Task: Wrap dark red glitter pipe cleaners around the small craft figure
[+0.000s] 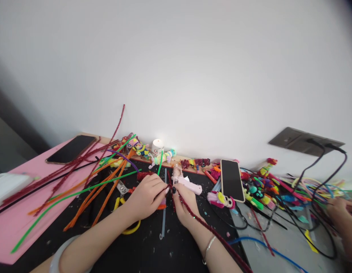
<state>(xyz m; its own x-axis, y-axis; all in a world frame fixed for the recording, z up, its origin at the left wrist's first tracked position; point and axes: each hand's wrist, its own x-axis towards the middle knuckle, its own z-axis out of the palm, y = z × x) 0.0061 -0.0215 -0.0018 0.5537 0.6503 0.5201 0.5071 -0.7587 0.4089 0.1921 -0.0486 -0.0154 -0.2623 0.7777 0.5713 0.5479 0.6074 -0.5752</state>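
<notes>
My left hand point(147, 197) and my right hand point(185, 204) meet over the black mat point(153, 250), both pinching a dark red sparkly pipe cleaner point(204, 223). The pipe cleaner runs from my fingertips down along my right forearm toward the lower right. Something orange shows under my left fingers. A pale bangle sits on my left wrist and a thin silver bracelet on my right. A pink glue gun point(187, 184) lies just beyond my right hand.
Orange, green, purple and red pipe cleaners point(90, 189) fan out on the left, with pliers point(121, 191). Phones lie at the left point(70, 148) and the middle point(231, 179). Another person's hand point(342, 214) works at the right among cables and colourful craft pieces point(264, 189).
</notes>
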